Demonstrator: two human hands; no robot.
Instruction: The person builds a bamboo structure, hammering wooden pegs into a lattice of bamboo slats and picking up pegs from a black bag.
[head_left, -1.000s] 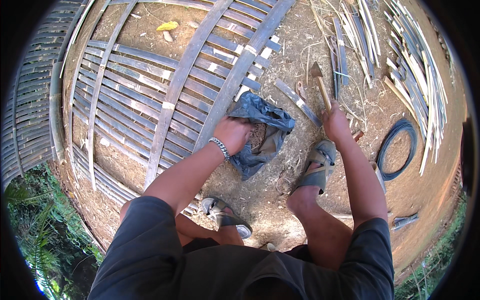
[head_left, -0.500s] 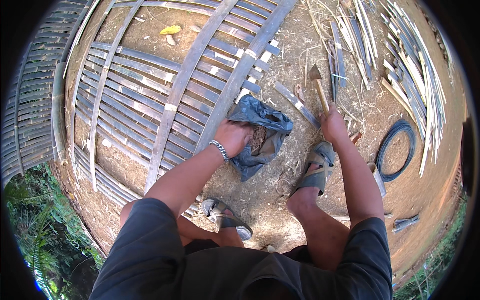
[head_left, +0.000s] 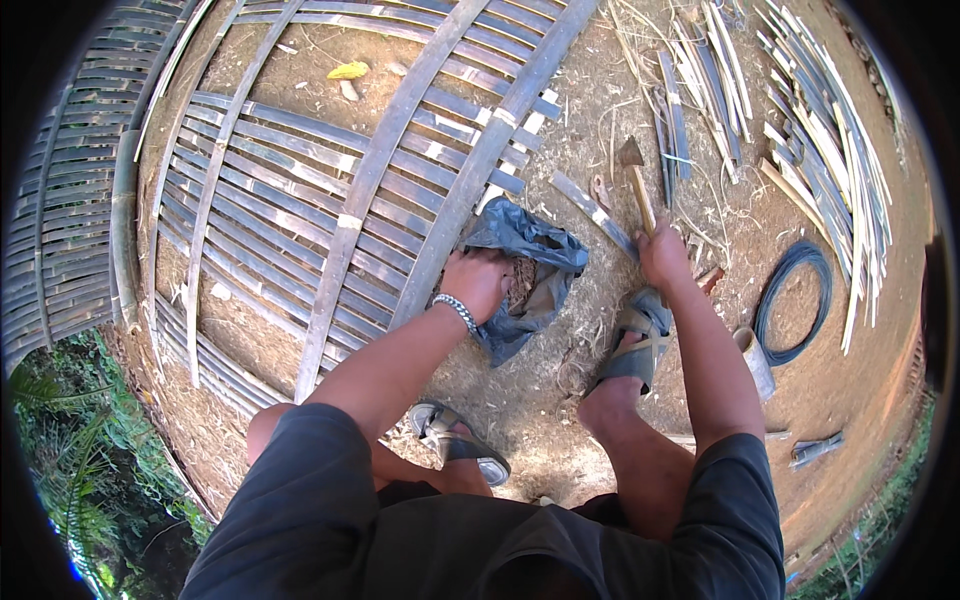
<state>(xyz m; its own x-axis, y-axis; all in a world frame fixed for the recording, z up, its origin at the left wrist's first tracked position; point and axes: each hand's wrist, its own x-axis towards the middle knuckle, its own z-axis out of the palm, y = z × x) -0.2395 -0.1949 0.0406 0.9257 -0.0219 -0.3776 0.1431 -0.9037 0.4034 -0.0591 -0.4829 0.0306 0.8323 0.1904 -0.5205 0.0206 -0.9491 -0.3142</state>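
My left hand (head_left: 477, 284), with a braided bracelet at its wrist, reaches into the mouth of a dark blue-grey plastic bag (head_left: 512, 335) on the ground. Brown loose bits (head_left: 522, 280) show inside the bag, too small to name surely. The fingers of this hand are partly hidden and blurred at the bag's edge. My right hand (head_left: 664, 256) is closed round the wooden handle of a hammer (head_left: 642, 196). Its dark, wedge-shaped metal head points away from me, above the ground and to the right of the bag.
A slatted bamboo panel (head_left: 345, 225) lies left of the bag. Ahead of the right hand are a flat bamboo strip (head_left: 598, 215) and dark long tools (head_left: 664, 130). Split bamboo strips (head_left: 835, 150), a wire coil (head_left: 765, 310) and a metal can (head_left: 752, 362) lie right. My sandalled feet flank the bag.
My left hand has shifted slightly right and down at the bag's mouth. The right hand keeps its hold on the hammer, almost still. The whole view has moved a little.
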